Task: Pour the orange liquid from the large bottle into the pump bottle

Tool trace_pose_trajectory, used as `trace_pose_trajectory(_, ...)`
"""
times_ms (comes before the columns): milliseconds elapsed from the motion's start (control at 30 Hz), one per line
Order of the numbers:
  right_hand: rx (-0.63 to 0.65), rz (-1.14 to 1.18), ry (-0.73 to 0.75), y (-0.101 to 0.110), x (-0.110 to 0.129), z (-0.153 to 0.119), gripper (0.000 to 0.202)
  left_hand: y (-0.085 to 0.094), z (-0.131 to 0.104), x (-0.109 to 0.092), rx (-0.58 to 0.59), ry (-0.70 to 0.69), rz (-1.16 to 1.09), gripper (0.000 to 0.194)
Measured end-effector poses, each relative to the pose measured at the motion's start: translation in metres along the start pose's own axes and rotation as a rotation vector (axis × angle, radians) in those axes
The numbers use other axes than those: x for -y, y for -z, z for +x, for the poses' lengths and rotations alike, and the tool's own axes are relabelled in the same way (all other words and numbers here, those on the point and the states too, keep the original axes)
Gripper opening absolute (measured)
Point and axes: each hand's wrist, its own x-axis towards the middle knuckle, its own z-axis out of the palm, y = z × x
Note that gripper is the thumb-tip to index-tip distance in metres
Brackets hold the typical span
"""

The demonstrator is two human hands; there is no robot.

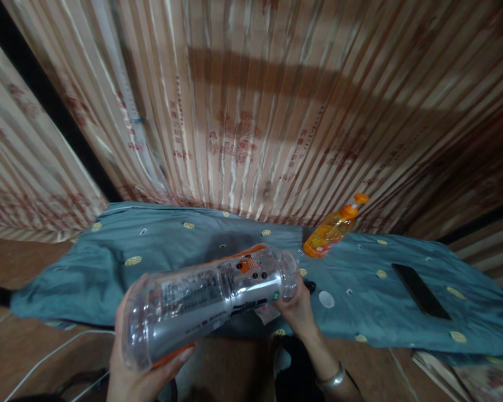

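A large clear plastic bottle [212, 298] with silver and orange printing lies nearly sideways in the air, held between both hands. My left hand [136, 363] is wrapped around its wider end, at the lower left. At the narrower end on the right, my right hand [297, 312] grips from below and behind, its fingers partly hidden by the bottle. A silver bracelet [333, 377] circles the right wrist. Close to the right hand, a white round disc [326, 299] and a small black object [310, 286] rest on the blue-green cloth [364, 279]. I cannot tell whether the bottle contains anything.
An orange pump bottle [329, 231] stands at the back of the cloth-covered surface. A dark phone [421, 291] lies to the right. Pleated patterned curtains [243, 139] hang behind. On the floor at lower left runs a white cable [58, 349].
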Motion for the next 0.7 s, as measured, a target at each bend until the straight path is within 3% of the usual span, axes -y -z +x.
trace_pose_trajectory(200,0.007,0.023,0.001,0.0,0.003,0.001,0.078,-0.007,0.007,0.044,-0.033,0.136,-0.123,0.097)
trace_pose_trajectory(700,0.002,0.022,-0.003,0.0,0.002,0.0,0.075,-0.005,0.008,0.04,-0.052,0.061,-0.091,0.094)
